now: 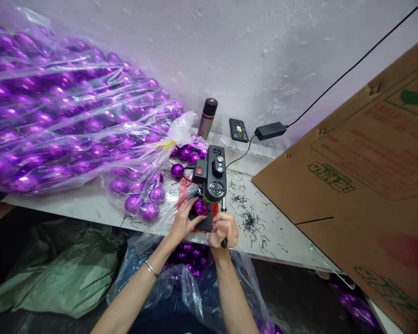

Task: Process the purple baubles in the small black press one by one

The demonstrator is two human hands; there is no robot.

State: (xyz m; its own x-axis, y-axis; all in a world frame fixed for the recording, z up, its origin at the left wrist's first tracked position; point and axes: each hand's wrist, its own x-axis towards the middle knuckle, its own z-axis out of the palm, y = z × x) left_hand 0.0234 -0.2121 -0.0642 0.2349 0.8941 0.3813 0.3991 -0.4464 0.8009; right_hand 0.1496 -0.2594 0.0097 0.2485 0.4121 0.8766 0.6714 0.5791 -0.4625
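A shiny purple ball (201, 207) sits under the head of a small black bench press (216, 172) with round vents and a red switch. My left hand (185, 220) grips this ball from the left, thumb in front and fingers behind. On the right, my right hand (224, 229) is wrapped round the black handle of the press's lever (224, 242). Another purple ball (177, 170) lies just left of the press. Beneath the press, a red sheet (184, 190) shows on the white table (278, 236).
A large clear bag of purple balls (73, 116) fills the left. A spray can (208, 118), a phone (238, 130) and a power adapter (271, 131) stand or lie behind. Black bits (251, 221) litter the table beside a cardboard box (355, 185). Below, an open plastic bag (191, 283) holds more balls.
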